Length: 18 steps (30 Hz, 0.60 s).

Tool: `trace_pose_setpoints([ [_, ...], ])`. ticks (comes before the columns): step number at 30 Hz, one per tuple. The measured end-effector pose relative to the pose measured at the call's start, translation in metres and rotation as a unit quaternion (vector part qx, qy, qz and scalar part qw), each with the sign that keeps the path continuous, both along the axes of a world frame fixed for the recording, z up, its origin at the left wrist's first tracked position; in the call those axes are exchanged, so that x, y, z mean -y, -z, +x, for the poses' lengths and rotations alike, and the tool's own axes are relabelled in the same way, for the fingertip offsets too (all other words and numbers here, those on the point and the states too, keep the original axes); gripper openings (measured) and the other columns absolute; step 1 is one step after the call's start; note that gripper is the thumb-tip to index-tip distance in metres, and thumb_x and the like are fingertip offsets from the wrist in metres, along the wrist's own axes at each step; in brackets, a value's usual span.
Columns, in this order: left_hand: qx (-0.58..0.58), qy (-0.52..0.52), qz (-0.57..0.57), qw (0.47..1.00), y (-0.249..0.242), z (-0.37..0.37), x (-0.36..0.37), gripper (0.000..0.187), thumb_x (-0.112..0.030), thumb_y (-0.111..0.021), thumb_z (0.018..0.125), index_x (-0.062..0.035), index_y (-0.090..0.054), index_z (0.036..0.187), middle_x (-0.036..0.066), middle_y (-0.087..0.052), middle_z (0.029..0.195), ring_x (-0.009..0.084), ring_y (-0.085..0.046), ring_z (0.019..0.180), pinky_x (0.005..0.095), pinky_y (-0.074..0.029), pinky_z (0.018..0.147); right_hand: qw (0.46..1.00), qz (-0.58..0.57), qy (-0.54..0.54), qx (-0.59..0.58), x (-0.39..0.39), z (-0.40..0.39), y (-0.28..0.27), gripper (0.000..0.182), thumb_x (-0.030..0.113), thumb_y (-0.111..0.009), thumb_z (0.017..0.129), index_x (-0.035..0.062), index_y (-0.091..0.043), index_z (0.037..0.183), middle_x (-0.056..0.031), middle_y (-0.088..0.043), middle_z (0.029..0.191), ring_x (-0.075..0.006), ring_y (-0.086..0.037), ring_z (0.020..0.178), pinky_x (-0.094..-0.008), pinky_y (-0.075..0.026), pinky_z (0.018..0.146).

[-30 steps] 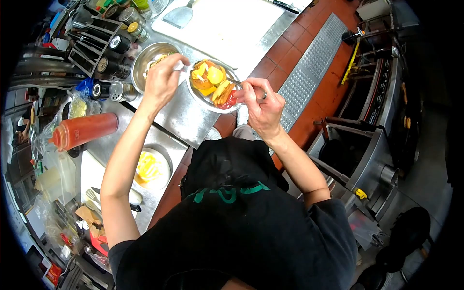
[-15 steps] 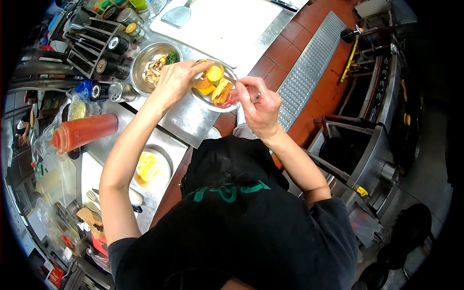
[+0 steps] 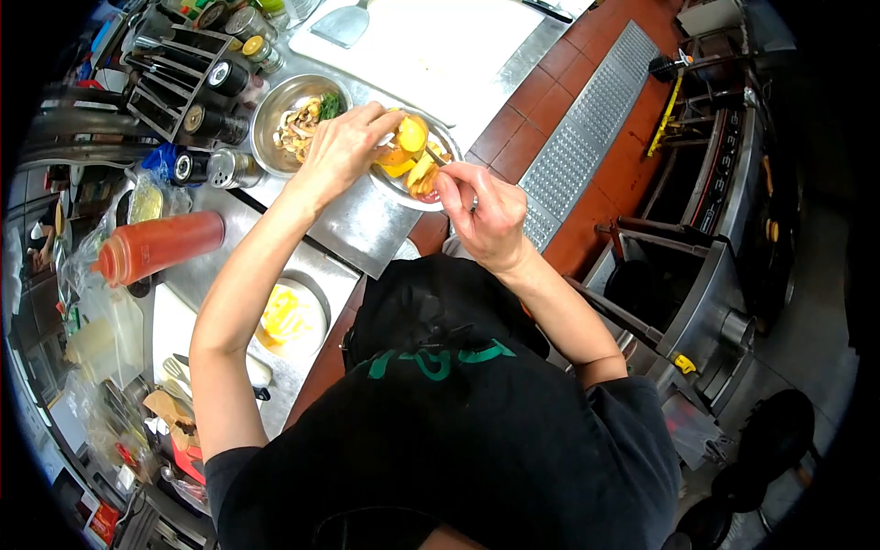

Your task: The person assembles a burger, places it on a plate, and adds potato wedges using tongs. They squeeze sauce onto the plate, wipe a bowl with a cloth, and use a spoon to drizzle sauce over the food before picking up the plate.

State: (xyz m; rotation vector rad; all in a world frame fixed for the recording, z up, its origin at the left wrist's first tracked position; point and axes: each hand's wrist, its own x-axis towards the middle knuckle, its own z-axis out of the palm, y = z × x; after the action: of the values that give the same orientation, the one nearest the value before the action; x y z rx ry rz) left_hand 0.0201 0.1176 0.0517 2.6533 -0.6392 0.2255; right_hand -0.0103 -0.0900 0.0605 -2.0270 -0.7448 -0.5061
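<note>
My left hand [image 3: 346,154] reaches over the rim of a metal bowl [image 3: 445,137], its fingers closed against a round yellow-orange piece of food [image 3: 413,134] whose kind I cannot make out. My right hand [image 3: 490,213] is at the bowl's near right side, closed around a thin metal utensil [image 3: 436,157]. The utensil's tip reaches the food; its end is hidden. Below lie yellow strips [image 3: 422,171] and something red. Just left stands another metal bowl [image 3: 266,115] holding sliced mushrooms [image 3: 295,130] and chopped greens [image 3: 328,104].
A white cutting board [image 3: 431,55] with a wide turner [image 3: 341,26] lies beyond the bowls. At left are spice jars [image 3: 231,170], a rack [image 3: 174,82] and a red squeeze bottle [image 3: 160,247]. A bowl with yellow residue [image 3: 291,316] sits nearer me.
My right hand has shifted slightly down and left with the utensil. The round yellow piece has moved slightly right, and my left hand stays beside it.
</note>
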Motion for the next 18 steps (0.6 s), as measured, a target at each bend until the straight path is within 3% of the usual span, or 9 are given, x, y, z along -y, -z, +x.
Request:
trace_pose_setpoints([
  [8,-0.016,-0.002,-0.008,1.000,-0.0046,0.0001,0.0019,0.043,-0.011,-0.070,0.068,-0.0148,-0.059,0.110,0.006,-0.056,0.086,0.0247,-0.061,0.082,0.0355,-0.050,0.065,1.000,0.006,0.009,-0.002,-0.0005,-0.0033,-0.0026,0.009,0.001,-0.066,0.079,0.0001,-0.060,0.086,-0.0058,-0.059,0.060,-0.0111,-0.055,0.046,-0.0229,-0.042,0.043],
  [18,0.001,0.011,-0.001,1.000,-0.0007,0.0036,0.0015,0.041,-0.012,-0.069,0.069,-0.0152,-0.060,0.109,0.005,-0.057,0.085,0.0236,-0.062,0.082,0.0347,-0.050,0.066,1.000,0.001,0.006,-0.010,-0.0018,-0.0056,-0.0021,0.009,-0.001,-0.066,0.078,0.0000,-0.060,0.085,-0.0053,-0.059,0.060,-0.0101,-0.054,0.046,-0.0225,-0.041,0.043],
])
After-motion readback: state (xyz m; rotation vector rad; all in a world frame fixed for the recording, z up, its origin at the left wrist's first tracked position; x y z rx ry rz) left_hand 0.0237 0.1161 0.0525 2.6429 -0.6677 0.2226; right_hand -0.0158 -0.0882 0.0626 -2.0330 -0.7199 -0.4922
